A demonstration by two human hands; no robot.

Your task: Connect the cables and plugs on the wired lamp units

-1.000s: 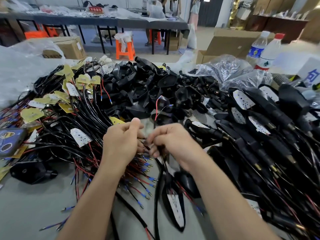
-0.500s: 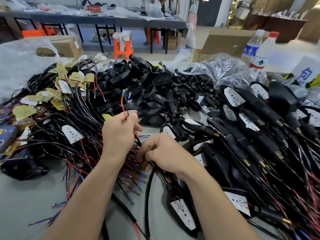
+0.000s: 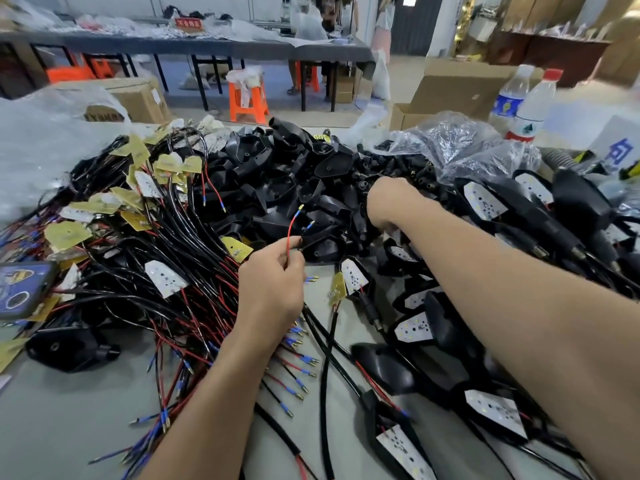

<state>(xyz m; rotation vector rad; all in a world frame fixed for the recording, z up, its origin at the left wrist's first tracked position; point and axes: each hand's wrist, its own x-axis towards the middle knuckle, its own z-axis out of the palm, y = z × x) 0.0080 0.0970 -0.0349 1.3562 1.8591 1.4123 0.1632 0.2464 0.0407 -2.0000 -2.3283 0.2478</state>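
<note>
My left hand (image 3: pixel 273 285) pinches a cable whose thin red wire (image 3: pixel 291 226) and black wire stick up, each tipped with a blue sleeve and brass pin. My right hand (image 3: pixel 391 202) reaches forward into the pile of black plastic lamp housings (image 3: pixel 284 174); its fingers are hidden among the parts, so what they touch is unclear. A tangle of black cables with yellow and white LED boards (image 3: pixel 162 278) lies at the left. Assembled black lamp units with white LED boards (image 3: pixel 485 202) are heaped at the right.
Loose red and black wire ends with blue sleeves (image 3: pixel 294 375) spread over the grey table front. A phone (image 3: pixel 20 289) lies at the left edge. Two plastic bottles (image 3: pixel 526 102) and clear bags (image 3: pixel 450 140) stand at the back right. Cardboard boxes and an orange stool stand beyond.
My right hand left the cable near my left hand and reached forward into the pile of black housings. My left hand stays closed on the cable with the wire ends up.
</note>
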